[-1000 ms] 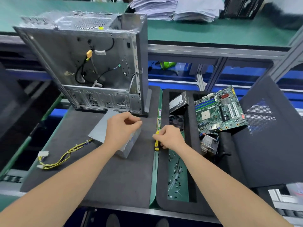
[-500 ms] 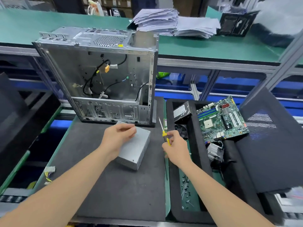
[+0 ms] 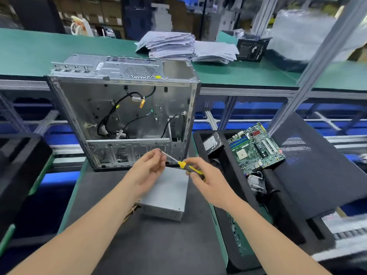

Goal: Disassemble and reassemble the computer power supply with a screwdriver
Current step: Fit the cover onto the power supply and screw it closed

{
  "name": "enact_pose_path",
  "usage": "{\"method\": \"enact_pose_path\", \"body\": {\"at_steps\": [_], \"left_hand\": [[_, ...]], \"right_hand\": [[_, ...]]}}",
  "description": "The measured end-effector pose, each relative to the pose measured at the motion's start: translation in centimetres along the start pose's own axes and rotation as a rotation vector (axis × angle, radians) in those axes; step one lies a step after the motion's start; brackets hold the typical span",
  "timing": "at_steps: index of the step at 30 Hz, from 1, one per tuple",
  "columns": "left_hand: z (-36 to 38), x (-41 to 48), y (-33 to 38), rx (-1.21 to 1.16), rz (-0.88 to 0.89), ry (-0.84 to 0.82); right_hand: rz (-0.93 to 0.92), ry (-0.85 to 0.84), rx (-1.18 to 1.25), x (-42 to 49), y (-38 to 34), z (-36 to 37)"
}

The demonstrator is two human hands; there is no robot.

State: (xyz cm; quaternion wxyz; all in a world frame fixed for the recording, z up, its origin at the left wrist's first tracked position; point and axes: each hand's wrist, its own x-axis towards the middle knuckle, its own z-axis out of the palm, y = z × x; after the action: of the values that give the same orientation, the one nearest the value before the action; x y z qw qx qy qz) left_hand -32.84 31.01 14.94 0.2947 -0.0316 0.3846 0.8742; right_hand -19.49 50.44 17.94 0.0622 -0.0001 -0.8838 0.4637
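A grey metal power supply [image 3: 168, 197] lies flat on the dark mat [image 3: 155, 245] in front of an open, upright computer case [image 3: 123, 114]. My right hand [image 3: 206, 181] grips the yellow-and-black handle of a screwdriver [image 3: 188, 167] above the supply. Its thin shaft points up and left to my left hand [image 3: 149, 169], whose curled fingers pinch at the tip. Whether a screw sits between those fingertips cannot be told. Both hands hover over the supply without touching it.
A black foam tray [image 3: 278, 195] on the right holds a green motherboard [image 3: 256, 147], a hard drive [image 3: 212, 143], a heatsink [image 3: 256, 183] and several loose screws. A dark side panel [image 3: 317, 165] leans further right. Paper stacks [image 3: 178, 46] lie on the green shelf behind.
My right hand lifted the screwdriver from the mat's edge and swung its tip left. My left hand left the power supply and rose to meet the tip. The camera tilted upward.
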Motion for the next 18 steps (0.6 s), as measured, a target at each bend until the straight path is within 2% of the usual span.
{"method": "enact_pose_path", "body": {"at_steps": [6,18], "left_hand": [[-2.2,-0.3,1.8,-0.007,-0.017,-0.034],[-4.0,-0.4,2.9,0.187,-0.058,-0.034]], "right_hand": [[-0.068,0.025,-0.165,0.6,-1.8,1.0],[-0.233,-0.123,-0.448,2.4,-2.7,-0.5]]}}
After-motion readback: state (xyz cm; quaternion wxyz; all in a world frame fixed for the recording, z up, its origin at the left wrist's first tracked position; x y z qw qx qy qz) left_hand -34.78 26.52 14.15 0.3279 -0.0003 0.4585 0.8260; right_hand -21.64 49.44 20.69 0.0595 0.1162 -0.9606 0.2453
